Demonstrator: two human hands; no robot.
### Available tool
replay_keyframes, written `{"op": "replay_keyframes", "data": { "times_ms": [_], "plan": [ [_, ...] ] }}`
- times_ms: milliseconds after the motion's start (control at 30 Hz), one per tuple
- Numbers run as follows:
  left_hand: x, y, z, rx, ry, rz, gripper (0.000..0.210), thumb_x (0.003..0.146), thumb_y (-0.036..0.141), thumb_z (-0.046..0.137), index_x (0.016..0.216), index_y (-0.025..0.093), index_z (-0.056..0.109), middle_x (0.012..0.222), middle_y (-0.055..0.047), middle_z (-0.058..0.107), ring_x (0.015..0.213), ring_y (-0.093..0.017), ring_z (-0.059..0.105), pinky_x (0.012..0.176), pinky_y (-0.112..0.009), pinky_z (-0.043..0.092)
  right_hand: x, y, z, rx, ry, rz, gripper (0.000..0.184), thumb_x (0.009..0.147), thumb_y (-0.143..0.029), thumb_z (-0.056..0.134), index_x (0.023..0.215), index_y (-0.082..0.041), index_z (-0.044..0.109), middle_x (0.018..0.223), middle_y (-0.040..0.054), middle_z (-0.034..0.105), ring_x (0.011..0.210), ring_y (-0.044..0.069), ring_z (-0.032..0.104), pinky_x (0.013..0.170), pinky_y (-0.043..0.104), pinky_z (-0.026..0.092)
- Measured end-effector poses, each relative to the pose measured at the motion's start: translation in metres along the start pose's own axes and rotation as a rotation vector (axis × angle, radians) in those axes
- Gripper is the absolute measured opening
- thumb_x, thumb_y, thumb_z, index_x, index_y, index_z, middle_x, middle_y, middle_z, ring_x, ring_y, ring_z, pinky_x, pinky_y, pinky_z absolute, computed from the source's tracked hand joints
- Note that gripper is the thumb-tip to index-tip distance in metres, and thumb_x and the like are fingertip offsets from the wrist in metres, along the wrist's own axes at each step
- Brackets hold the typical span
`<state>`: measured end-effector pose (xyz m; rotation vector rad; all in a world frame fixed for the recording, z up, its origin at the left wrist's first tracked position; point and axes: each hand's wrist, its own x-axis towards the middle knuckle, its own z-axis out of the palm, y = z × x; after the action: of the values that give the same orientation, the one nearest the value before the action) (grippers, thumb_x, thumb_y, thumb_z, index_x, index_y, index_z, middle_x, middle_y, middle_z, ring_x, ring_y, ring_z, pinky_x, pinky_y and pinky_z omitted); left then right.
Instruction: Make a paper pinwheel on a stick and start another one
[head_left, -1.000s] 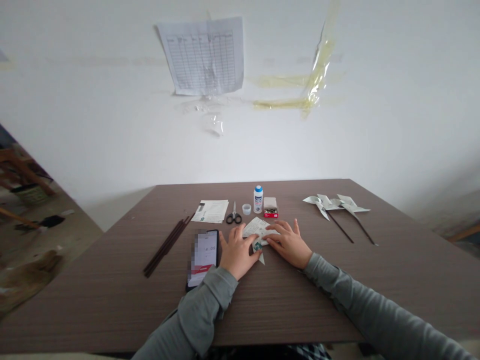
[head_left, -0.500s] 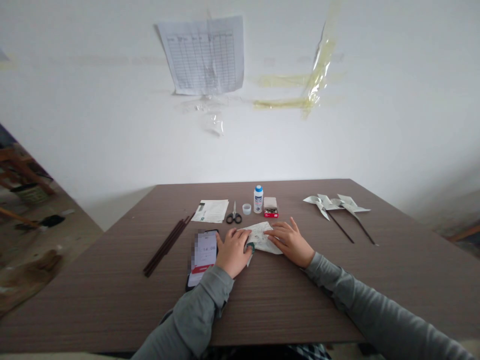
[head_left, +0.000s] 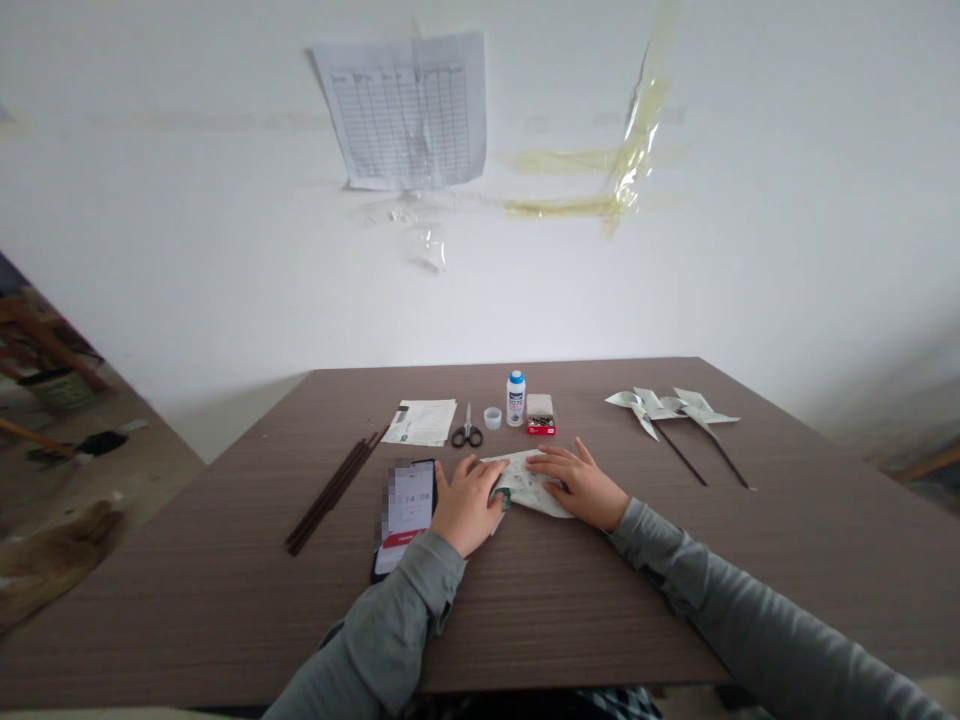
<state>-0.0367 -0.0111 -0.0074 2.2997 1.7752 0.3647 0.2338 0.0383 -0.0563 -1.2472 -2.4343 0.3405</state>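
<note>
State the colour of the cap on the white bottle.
The cap is blue, shown best in the head view.

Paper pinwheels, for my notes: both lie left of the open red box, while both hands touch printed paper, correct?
No: the head view shows both paper pinwheels right of the open red box. The left hand and right hand do touch printed paper.

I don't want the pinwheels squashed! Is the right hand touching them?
Apart: in the head view, brown tabletop shows between the right hand and the pinwheels.
</note>
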Motion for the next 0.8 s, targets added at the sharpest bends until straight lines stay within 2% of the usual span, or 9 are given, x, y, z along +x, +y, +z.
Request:
{"op": "replay_keyframes", "data": {
  "times_ms": [167, 367, 533, 633, 800],
  "plan": [
    [0.0007, 0.0012, -0.0005, 0.010, 0.031, -0.012, 0.069, 0.116, 0.010, 0.073, 0.176, 0.042, 0.083, 0.179, -0.009, 0.086, 0.182, -0.045, 0.066, 0.155, -0.095, 0.036, -0.0011, -0.0017, -0.0014, -0.034, 0.040, 0.041, 0.052, 0.111, -0.023, 0.075, 0.153, -0.046, 0.096, 0.164, 0.0060, 0.093, 0.165, 0.041, 0.080, 0.153, 0.090, 0.039],
    [0.0018, -0.0010, 0.0013, 0.024, 0.056, -0.020, 0.070, 0.114, 0.010, 0.070, 0.176, 0.042, 0.082, 0.181, -0.009, 0.084, 0.178, -0.045, 0.067, 0.154, -0.092, 0.042, -0.0022, -0.0054, -0.0070, -0.089, 0.063, 0.070, 0.044, 0.112, -0.030, 0.082, 0.153, -0.040, 0.097, 0.157, 0.0124, 0.094, 0.161, 0.046, 0.080, 0.152, 0.099, 0.035],
    [0.0021, -0.0055, 0.0054, 0.035, 0.100, -0.015, 0.058, 0.112, 0.013, 0.073, 0.162, 0.039, 0.089, 0.180, -0.011, 0.083, 0.175, -0.045, 0.068, 0.153, -0.086, 0.047, -0.0020, -0.0069, -0.0077, -0.123, 0.086, 0.124, 0.035, 0.111, -0.035, 0.091, 0.144, -0.040, 0.101, 0.152, 0.0140, 0.095, 0.159, 0.050, 0.080, 0.153, 0.099, 0.033],
    [0.0020, -0.0061, 0.0051, 0.026, 0.114, 0.003, 0.054, 0.113, 0.014, 0.073, 0.159, 0.037, 0.090, 0.181, -0.012, 0.083, 0.176, -0.046, 0.068, 0.153, -0.089, 0.045, -0.0020, -0.0065, -0.0062, -0.140, 0.095, 0.142, 0.032, 0.112, -0.039, 0.092, 0.142, -0.039, 0.101, 0.150, 0.0142, 0.095, 0.157, 0.048, 0.080, 0.154, 0.099, 0.032],
    [0.0020, -0.0049, 0.0026, 0.065, 0.078, -0.045, 0.043, 0.116, 0.021, 0.076, 0.151, 0.034, 0.096, 0.186, -0.014, 0.079, 0.179, -0.049, 0.066, 0.155, -0.091, 0.040, -0.0020, -0.0037, -0.0027, -0.160, 0.090, 0.139, 0.033, 0.116, -0.048, 0.089, 0.145, -0.037, 0.099, 0.149, 0.0142, 0.092, 0.156, 0.046, 0.078, 0.152, 0.100, 0.031]
  ]
}}
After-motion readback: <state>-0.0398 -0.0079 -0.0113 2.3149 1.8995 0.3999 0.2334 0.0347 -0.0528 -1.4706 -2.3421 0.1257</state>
